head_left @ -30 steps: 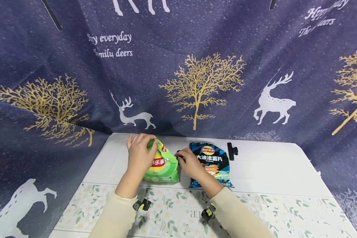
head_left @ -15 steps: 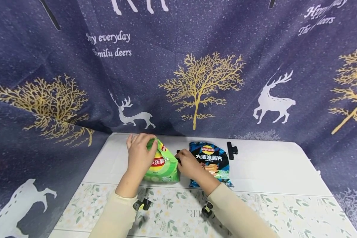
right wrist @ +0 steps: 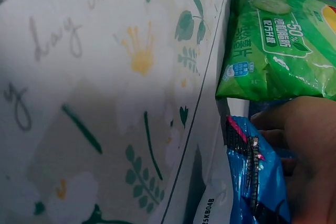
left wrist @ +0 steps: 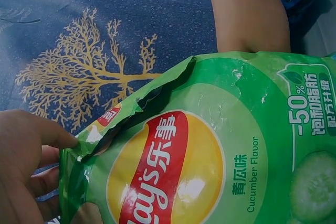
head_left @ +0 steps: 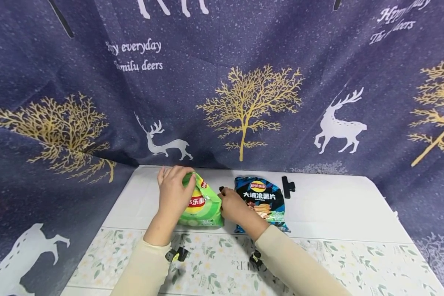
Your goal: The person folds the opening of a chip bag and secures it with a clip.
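Left hand [head_left: 175, 187] is pinching the top corner of the glossy green plastic chip bag [head_left: 209, 216], probably steadying it on the white table [head_left: 336, 205]; the bag is lying to that hand's right and toward the wearer. Right hand [head_left: 236, 205] is holding a mostly hidden small black object [head_left: 221, 188] just beside the bag's right edge; its forearm [head_left: 257, 227] is crossing over the blue-and-black foil chip bag [head_left: 264, 195], presumably because that one is lying so close.

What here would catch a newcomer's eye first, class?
Probably the bright green chip bag, its top pinched by the left hand. To its right lies a black-and-blue chip bag, partly hidden by the right hand. Behind hangs dark blue cloth with golden trees and white deer.
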The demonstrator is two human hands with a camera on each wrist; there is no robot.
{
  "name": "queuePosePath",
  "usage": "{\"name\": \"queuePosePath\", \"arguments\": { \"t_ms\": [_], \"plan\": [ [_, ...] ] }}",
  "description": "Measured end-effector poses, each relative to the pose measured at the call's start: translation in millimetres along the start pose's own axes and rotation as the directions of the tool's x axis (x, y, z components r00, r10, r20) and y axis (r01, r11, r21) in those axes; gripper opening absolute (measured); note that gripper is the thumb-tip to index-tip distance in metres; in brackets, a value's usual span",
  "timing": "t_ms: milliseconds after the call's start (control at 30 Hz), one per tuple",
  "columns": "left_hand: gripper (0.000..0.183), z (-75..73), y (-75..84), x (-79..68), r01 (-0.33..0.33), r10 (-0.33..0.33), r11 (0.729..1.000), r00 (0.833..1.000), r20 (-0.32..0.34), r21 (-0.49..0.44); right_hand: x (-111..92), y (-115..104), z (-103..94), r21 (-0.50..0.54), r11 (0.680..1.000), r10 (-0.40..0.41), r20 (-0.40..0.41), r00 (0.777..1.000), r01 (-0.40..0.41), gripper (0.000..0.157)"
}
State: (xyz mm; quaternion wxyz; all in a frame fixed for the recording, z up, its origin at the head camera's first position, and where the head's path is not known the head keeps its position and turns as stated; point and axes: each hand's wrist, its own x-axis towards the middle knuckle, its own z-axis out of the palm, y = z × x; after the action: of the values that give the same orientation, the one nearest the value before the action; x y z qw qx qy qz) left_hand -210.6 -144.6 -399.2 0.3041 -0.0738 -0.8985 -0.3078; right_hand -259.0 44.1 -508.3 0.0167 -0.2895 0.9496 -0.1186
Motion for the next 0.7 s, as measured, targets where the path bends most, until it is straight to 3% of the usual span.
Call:
{"name": "queuePosePath", "arguments": {
  "t_ms": [167,367,700],
  "plan": [
    [0.012,0.5,-0.3,0.0,-0.001,0.001,1.000,1.000,-0.001,-0.002,-1.0,-2.0,1.0,-0.102,0.994,-0.039,-0.034,0.999,0.035,0.027],
    [0.012,1.8,-1.6,0.3,-0.004,0.004,1.000,1.000,-0.008,0.002,-1.4,-3.9,1.6,-0.201,0.979,-0.026,-0.011,1.000,0.023,0.030],
    [0.013,1.8,-1.6,-0.6,0.005,-0.005,1.000,1.000,0.001,0.001,-3.0,-5.6,4.1,-0.257,0.966,-0.018,-0.020,1.000,0.012,0.031]
  ]
}}
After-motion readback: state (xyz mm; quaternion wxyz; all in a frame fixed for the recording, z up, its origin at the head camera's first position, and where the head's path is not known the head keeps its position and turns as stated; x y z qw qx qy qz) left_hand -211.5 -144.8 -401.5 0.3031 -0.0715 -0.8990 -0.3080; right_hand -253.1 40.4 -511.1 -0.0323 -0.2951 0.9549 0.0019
